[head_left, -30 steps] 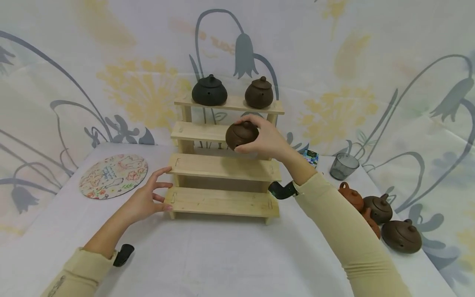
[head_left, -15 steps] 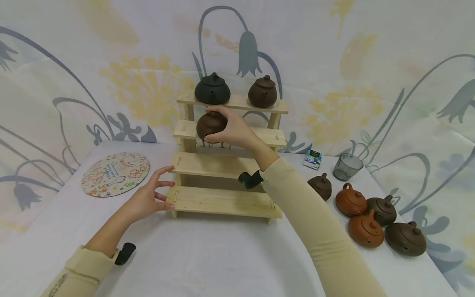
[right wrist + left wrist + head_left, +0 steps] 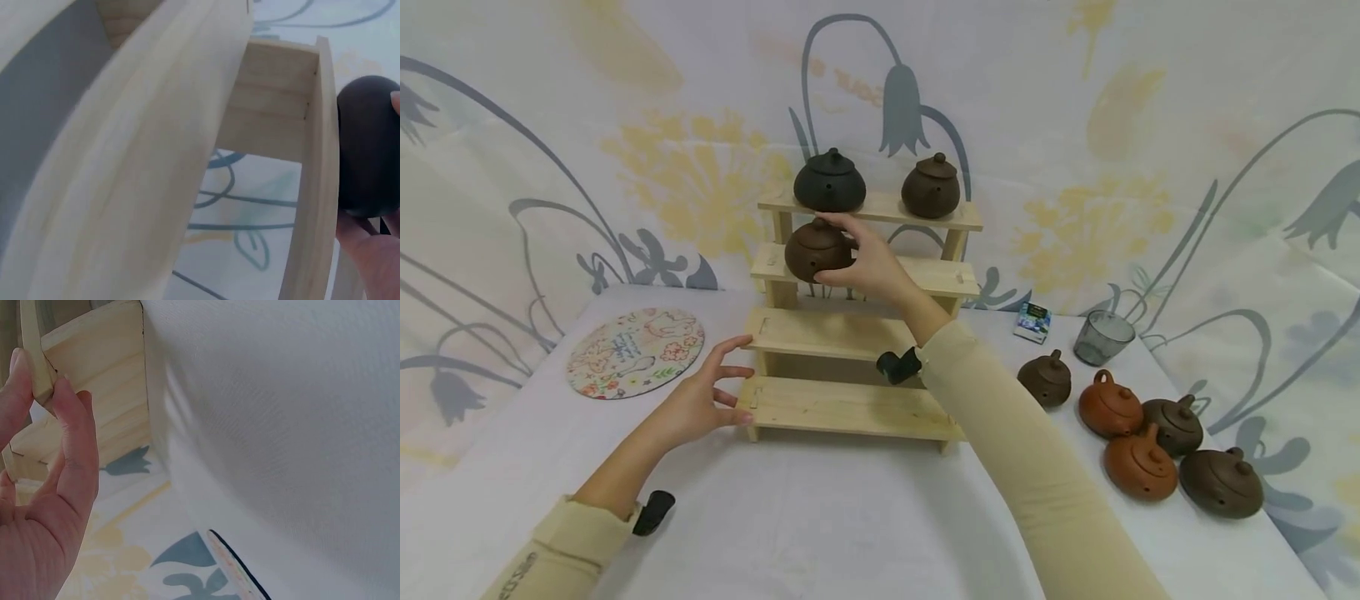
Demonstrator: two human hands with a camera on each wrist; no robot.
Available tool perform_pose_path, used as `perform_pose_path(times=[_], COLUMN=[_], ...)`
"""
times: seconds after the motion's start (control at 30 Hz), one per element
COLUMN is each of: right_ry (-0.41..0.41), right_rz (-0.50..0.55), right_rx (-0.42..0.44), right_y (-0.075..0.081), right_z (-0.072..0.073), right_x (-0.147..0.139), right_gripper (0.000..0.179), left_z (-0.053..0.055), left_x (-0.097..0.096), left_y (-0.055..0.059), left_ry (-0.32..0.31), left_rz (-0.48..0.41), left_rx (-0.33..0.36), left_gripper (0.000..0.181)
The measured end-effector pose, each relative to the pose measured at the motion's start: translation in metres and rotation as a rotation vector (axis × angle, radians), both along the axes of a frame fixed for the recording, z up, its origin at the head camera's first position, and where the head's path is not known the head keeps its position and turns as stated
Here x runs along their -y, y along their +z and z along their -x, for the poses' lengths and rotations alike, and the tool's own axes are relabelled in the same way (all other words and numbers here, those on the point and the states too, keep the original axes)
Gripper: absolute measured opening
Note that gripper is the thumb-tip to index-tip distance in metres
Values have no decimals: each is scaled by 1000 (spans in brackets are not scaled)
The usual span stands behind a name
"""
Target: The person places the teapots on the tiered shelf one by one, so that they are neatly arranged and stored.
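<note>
I record my right hand (image 3: 871, 265) grasping a round brown clay teapot (image 3: 811, 248), my left hand (image 3: 694, 408) pinching a pale 4-tier wooden stand (image 3: 850, 406).

**High reach on the right, low grip on the left**

The person's right arm (image 3: 1030, 467) runs diagonally up and inward from the lower right, nearly straight. The right hand (image 3: 872, 262) leads it, index finger arched above and thumb stretched below in a C-shaped hold; the other fingers are mostly hidden in the head view. The left arm (image 3: 561, 542) comes in from the lower left and stays shorter in reach. The left hand (image 3: 703, 404) has its fingers fanned and bent, thumb lowest, pinching. Both sleeves end short of the hands (the left cuff (image 3: 598, 508) leaves more forearm bare), and a black wrist piece (image 3: 655, 512) juts inward from each.
</note>
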State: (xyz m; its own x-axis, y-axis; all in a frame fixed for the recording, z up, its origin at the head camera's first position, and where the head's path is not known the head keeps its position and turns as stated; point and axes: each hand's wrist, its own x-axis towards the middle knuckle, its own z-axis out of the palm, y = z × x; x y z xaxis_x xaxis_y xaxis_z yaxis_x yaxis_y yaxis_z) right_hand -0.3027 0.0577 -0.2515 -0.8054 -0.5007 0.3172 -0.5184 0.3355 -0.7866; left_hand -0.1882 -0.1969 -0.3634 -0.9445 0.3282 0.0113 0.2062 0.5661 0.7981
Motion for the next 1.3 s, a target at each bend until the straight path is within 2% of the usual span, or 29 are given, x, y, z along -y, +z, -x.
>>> perform_pose_path(times=[0.23,0.43,0.83,1.03,1.3], right_ry=[-1,4,-56,-117,-240], right_rz=[105,155,490,502,487], right_rx=[34,-16,-76,-108,-94], right_y=[0,-1,-5,-9,-16], right_z=[-13,-30,-73,-86,-101], right_x=[-8,-29,-83,-112,-146], right_gripper=[69,66,54,52,50], left_z=[0,1,0,0,1], left_x=[-1,0,-1,0,0], left_y=[0,2,1,0,1], left_ry=[2,15,2,-3,-2], left_rz=[8,24,12,11,13], left_rx=[-5,1,3,5,3], left_gripper=[100,101,101,102,102])
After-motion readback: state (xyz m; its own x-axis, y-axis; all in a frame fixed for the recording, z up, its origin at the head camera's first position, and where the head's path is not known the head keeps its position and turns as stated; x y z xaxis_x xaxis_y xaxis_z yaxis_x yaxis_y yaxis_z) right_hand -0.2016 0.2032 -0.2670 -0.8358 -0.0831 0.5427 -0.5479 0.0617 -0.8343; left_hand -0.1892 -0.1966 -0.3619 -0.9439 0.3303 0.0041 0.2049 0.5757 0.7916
